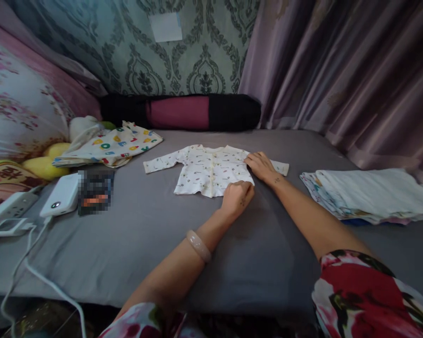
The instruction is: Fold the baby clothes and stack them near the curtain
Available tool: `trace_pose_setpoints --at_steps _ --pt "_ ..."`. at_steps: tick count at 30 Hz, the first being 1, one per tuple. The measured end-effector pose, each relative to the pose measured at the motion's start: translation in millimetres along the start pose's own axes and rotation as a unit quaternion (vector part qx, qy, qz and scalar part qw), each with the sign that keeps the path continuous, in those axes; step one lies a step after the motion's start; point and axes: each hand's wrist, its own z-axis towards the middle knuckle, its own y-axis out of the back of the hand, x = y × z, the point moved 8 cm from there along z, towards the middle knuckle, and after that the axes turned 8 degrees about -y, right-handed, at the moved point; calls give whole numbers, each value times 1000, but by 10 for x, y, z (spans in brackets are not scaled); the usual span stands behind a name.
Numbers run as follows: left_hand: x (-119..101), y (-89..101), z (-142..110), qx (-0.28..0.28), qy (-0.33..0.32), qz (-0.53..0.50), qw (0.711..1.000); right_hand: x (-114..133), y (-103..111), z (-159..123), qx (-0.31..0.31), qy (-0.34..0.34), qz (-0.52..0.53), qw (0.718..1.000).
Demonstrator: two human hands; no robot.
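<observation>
A small white baby shirt (197, 171) with a tiny print and a buttoned front lies spread face up on the grey bed sheet. Its left-side sleeve stretches out flat, while the other sleeve is partly covered by my right hand. My left hand (238, 199), below a pale bangle on the forearm, is closed on the shirt's lower right corner. Higher up, my right hand (261, 165) has its fingers bent over the shirt's side near the underarm. The fingertips of both hands are partly hidden.
Folded clothes (370, 195) are stacked at right. Toward the left lie a letter-print cloth (116, 145), a white power bank (61, 195) with cables, a power strip (10, 211) and a blurred packet (96, 191). A black-and-maroon roll (178, 112) lies along the wall.
</observation>
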Motion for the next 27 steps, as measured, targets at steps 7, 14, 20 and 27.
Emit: trace_pose_setpoints --at_steps 7,14,20,27 --pt "-153 -67 -20 51 -58 18 997 -61 -33 -24 20 -24 39 999" --pt "153 187 -67 -77 22 -75 994 247 70 24 -3 -88 137 987" --pt "812 548 -243 -192 151 -89 966 833 -1 -23 77 -80 217 970" --pt "1487 831 -546 -169 291 30 941 932 -65 -93 100 -117 201 967"
